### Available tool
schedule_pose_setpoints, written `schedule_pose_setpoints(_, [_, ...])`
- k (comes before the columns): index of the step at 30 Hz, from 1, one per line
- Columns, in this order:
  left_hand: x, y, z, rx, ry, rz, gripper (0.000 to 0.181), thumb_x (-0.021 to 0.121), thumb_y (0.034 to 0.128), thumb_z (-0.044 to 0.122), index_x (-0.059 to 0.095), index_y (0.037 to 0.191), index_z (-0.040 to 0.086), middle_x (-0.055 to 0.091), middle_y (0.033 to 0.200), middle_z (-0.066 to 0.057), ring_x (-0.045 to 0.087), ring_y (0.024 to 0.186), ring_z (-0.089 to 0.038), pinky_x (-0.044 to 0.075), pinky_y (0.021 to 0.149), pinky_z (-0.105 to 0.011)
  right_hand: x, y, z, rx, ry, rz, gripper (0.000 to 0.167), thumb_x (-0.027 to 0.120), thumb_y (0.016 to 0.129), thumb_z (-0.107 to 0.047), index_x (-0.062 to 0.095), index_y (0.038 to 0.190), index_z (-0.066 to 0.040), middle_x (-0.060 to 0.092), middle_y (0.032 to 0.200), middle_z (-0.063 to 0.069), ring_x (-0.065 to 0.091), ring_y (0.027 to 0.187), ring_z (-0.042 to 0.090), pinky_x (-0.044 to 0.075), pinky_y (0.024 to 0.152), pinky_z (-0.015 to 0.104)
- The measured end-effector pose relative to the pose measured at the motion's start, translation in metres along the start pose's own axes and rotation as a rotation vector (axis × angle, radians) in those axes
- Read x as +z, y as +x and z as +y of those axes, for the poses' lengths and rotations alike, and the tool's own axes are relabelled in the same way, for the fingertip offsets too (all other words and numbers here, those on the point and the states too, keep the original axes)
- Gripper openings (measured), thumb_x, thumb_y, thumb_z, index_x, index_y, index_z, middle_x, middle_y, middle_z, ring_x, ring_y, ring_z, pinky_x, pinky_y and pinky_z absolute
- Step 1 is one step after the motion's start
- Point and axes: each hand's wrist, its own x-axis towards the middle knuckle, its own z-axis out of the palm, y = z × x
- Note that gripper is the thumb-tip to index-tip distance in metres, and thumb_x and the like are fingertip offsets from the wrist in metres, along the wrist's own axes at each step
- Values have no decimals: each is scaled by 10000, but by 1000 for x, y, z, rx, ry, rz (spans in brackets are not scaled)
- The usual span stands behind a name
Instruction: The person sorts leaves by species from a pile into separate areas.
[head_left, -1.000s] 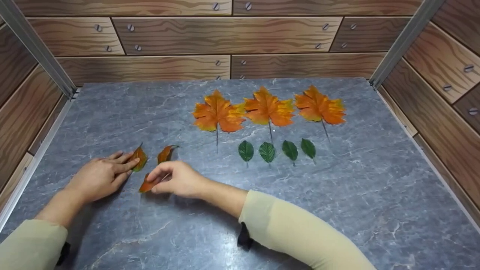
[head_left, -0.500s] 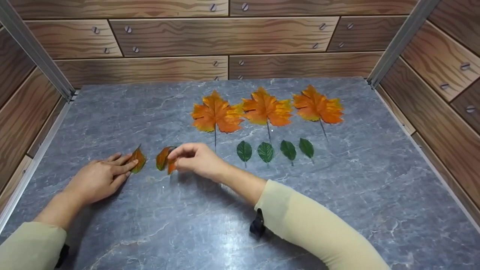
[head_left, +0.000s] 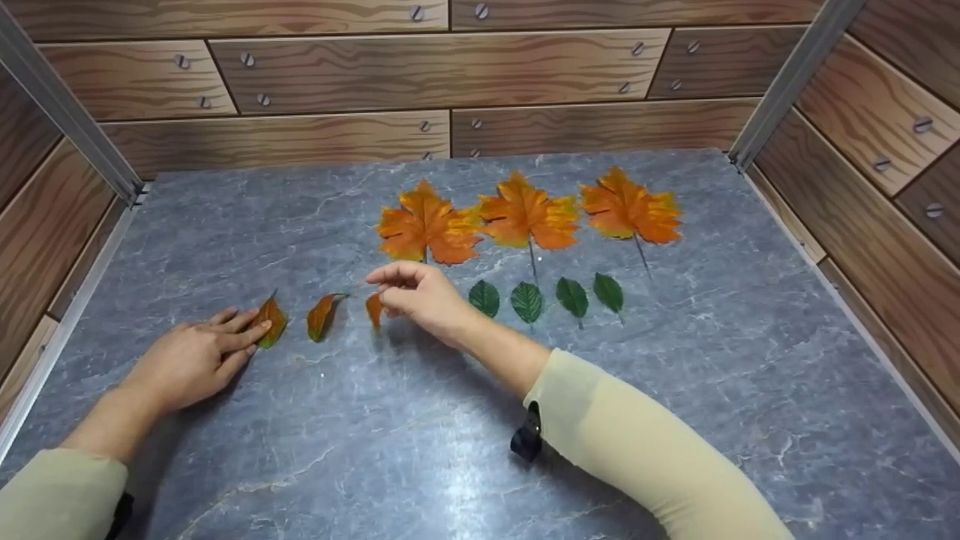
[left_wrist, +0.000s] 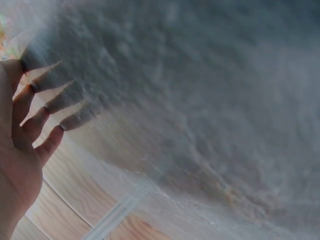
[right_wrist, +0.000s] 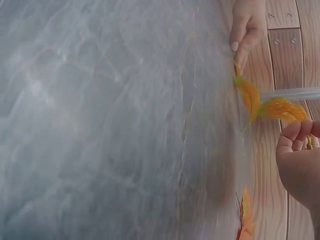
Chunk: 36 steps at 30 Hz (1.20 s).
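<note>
My left hand lies on the table at the left, its extended fingers resting on a small orange-green leaf. Those fingers look straight in the left wrist view too, spread against the tabletop. To the right of this leaf is a curled orange-brown leaf, touched by neither hand. My right hand pinches another small orange leaf just above the table; in the right wrist view that held leaf sticks out from the fingertips. Its stem end is mostly hidden by the fingers.
Three large orange maple leaves lie in a row at the back, stems toward the front. Several small green leaves form a row in front of them, right of my right hand. Wood-patterned walls enclose the grey marbled table.
My right hand has carried its pinched leaf right and away from me, past the curled leaf, which is now fully uncovered. The left hand has stayed on its leaf.
</note>
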Motion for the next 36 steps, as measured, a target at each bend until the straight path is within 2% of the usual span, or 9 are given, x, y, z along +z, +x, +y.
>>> schedule_pose_setpoints(5, [-1, 0, 1, -8, -4, -1, 455, 633, 1068, 240, 606, 1511, 135, 546, 1542, -171, 543, 1366, -489, 457, 996, -739, -6, 2, 3, 33, -2, -2, 286, 634, 1014, 26, 696, 1292, 60, 719, 1147, 167, 670, 941, 137, 587, 838, 311])
schedule_pose_setpoints(11, [-2, 0, 2, -20, -8, -9, 454, 632, 1072, 245, 607, 1513, 139, 546, 1542, -175, 539, 1370, -491, 449, 1003, -743, -12, 5, 6, 43, -61, -32, 309, 667, 1022, 20, 667, 1323, 92, 725, 1012, 20, 670, 931, 115, 569, 894, 382])
schedule_pose_setpoints(16, [-2, 0, 2, -16, -11, -11, 456, 634, 1069, 236, 605, 1514, 136, 549, 1538, -179, 543, 1363, -494, 456, 1001, -736, -13, 8, 12, 45, -97, -38, 303, 673, 1021, 24, 661, 1309, 117, 706, 991, 2, 661, 925, 103, 566, 941, 380])
schedule_pose_setpoints(19, [-2, 0, 2, -18, -11, -8, 454, 631, 1070, 241, 607, 1512, 139, 550, 1537, -174, 544, 1365, -489, 453, 1002, -739, -14, 10, 14, 62, -102, -19, 291, 681, 1018, 21, 670, 1294, 111, 710, 992, 12, 662, 916, 109, 575, 918, 353])
schedule_pose_setpoints(27, [-2, -1, 2, -18, -5, -5, 459, 634, 1068, 240, 605, 1517, 146, 545, 1547, -162, 546, 1366, -480, 446, 1017, -733, -14, 13, 15, 123, -55, 9, 286, 689, 1017, 7, 679, 1295, 71, 735, 1074, 62, 696, 958, 142, 605, 922, 387])
schedule_pose_setpoints(33, [-1, -1, 2, -18, -10, -1, 461, 641, 1065, 238, 607, 1515, 142, 547, 1545, -163, 549, 1364, -480, 445, 1012, -739, -12, 18, 17, 101, -127, 34, 253, 685, 1017, 17, 716, 1267, 32, 762, 1093, 73, 701, 958, 147, 560, 783, 289])
schedule_pose_setpoints(36, [-1, -1, 2, -16, -15, 6, 456, 639, 1066, 236, 610, 1511, 141, 549, 1543, -162, 548, 1365, -481, 444, 1015, -737, -10, 21, 19, 78, -131, 37, 235, 672, 1021, 30, 718, 1250, 58, 771, 1104, 106, 712, 995, 150, 560, 817, 272])
